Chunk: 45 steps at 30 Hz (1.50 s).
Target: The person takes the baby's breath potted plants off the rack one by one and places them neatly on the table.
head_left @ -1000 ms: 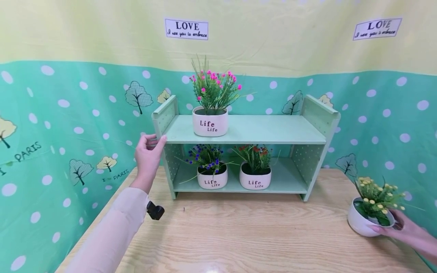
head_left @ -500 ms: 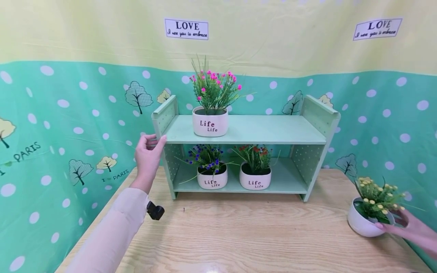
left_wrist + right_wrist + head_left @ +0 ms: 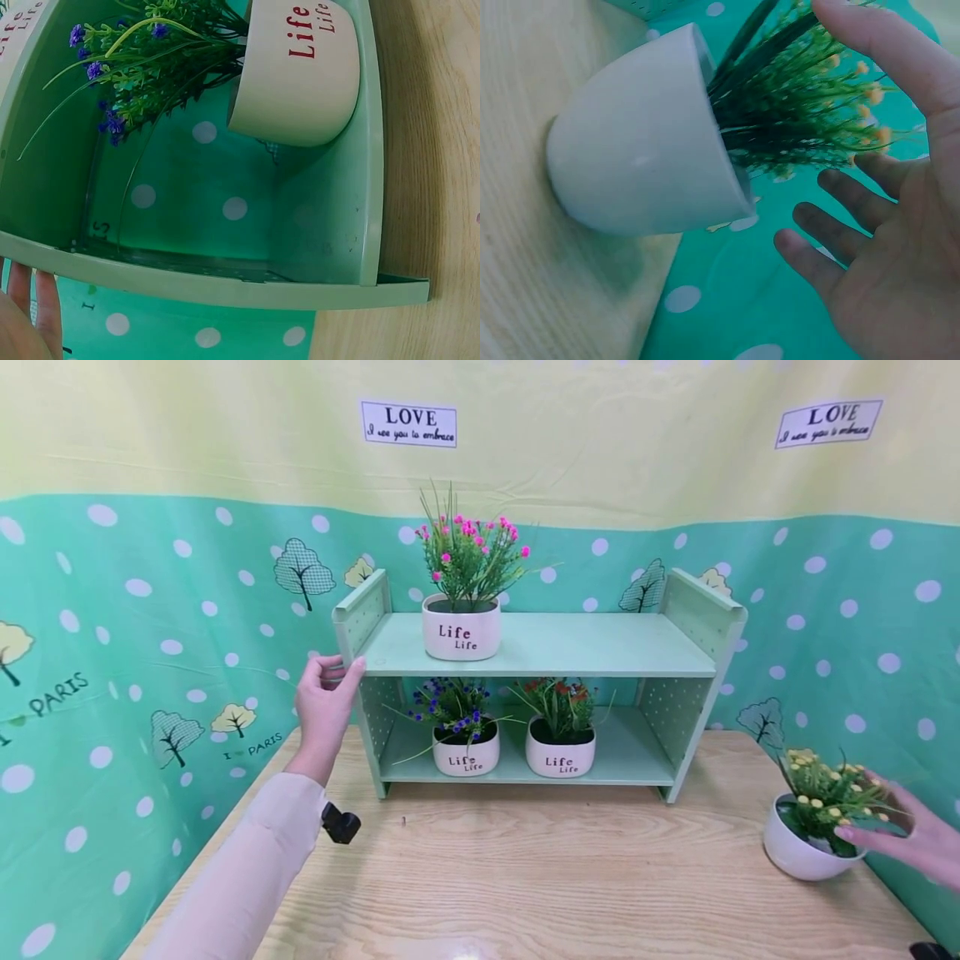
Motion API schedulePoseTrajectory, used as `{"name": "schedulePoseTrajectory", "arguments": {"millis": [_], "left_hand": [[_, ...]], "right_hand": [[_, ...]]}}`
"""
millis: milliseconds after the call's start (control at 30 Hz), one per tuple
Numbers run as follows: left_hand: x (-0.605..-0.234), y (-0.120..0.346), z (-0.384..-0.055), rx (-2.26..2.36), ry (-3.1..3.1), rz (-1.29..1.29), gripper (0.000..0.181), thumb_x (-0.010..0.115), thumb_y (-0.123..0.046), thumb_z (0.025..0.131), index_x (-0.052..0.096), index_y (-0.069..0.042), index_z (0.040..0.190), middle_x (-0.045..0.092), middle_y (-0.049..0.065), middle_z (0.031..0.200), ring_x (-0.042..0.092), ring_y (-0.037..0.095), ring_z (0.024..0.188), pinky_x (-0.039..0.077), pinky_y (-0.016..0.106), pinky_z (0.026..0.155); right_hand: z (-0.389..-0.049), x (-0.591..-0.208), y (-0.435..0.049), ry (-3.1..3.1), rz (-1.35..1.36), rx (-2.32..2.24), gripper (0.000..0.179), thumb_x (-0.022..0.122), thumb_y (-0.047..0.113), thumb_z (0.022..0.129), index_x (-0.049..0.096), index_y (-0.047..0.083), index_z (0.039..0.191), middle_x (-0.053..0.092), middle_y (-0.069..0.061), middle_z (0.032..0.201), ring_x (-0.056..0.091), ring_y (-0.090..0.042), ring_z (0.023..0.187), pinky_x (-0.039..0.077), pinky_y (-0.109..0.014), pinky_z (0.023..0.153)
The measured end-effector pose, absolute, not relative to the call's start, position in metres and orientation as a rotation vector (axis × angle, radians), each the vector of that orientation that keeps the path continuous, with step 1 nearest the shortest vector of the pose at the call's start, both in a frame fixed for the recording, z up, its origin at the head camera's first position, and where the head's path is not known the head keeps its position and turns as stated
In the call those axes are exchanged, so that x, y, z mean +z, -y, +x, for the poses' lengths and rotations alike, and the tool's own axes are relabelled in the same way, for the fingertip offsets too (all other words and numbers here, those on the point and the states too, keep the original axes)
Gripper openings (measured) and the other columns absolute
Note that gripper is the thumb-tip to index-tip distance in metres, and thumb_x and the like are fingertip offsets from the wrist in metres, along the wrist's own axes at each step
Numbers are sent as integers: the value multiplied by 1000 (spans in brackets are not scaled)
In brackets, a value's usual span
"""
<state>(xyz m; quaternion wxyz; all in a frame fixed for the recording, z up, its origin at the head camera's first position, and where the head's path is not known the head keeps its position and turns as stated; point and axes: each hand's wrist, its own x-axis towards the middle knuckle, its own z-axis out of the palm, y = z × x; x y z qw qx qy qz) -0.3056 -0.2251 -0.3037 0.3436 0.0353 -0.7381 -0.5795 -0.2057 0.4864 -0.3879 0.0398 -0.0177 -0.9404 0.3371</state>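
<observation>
By the right hand (image 3: 911, 839), a white pot (image 3: 795, 852), apparently plain, yellow-flowered.

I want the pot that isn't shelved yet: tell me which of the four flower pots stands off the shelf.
The yellow-flowered pot, alone on the table by the right hand; the other three sit on the green shelf.

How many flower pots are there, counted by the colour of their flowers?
Pink flowers: 1
Blue flowers: 1
Red flowers: 1
Yellow flowers: 1
Total: 4 pots
</observation>
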Motion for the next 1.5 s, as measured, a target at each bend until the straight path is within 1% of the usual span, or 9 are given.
{"name": "schedulePoseTrajectory", "arguments": {"millis": [633,1000,1067,1133,1200,1267,1367,1400,1500], "left_hand": [[-303,226,-306,-1516,1894,87,50,73,-44,91,60,-7,122,62,1,106,58,13,93,52,23,78],[-304,226,-306,-1502,1888,91,47,73,-42,91,61,-7,120,62,0,104,59,11,90,51,22,76],[-305,226,-306,-1500,1886,86,46,73,-42,91,62,-7,120,62,0,103,59,11,90,51,22,76],[-305,226,-307,-1502,1882,80,46,74,-42,91,62,-7,119,63,0,102,59,12,90,51,23,76],[-306,226,-308,-1504,1883,80,46,74,-43,91,62,-8,119,63,0,103,58,12,90,51,23,76],[-306,226,-308,-1508,1880,79,46,74,-43,91,62,-9,119,63,0,103,58,12,90,51,23,76],[-306,225,-308,-1508,1879,80,46,74,-42,91,62,-8,119,62,0,103,58,12,90,51,23,76],[-306,225,-308,-1507,1878,81,46,74,-42,91,62,-9,119,62,0,103,58,12,90,51,23,76],[-305,225,-308,-1505,1880,81,46,74,-43,91,62,-8,119,62,0,103,58,12,91,51,23,76]], "right_hand": [[-209,-361,-468,2667,46,1006,94,63,24,100,-8,-8,154,7,-47,149,-1,-64,137,-1,-79,104],[-212,-341,-457,2621,21,1021,94,64,29,100,-8,12,159,15,-43,152,7,-59,140,9,-82,101],[-211,-338,-454,2624,29,1019,94,64,30,100,-8,18,160,26,-31,157,11,-48,146,12,-82,99],[-211,-335,-452,2616,52,1023,93,65,30,100,-5,22,161,44,-4,151,23,-19,148,15,-82,99],[-211,-332,-451,2609,72,1005,92,67,29,99,-1,28,161,49,25,132,33,8,132,25,-60,115],[-211,-329,-448,2605,104,1013,91,68,27,98,2,30,161,40,40,115,33,22,110,31,-44,116],[-212,-323,-444,2621,121,975,92,70,28,96,5,33,161,42,43,111,34,27,99,35,-5,88],[-213,-321,-442,2624,139,986,92,70,27,96,4,33,161,43,41,112,35,26,99,39,-13,97],[-216,-315,-436,2642,153,947,93,71,30,95,5,33,161,44,39,113,36,26,100,39,-6,78]]}}
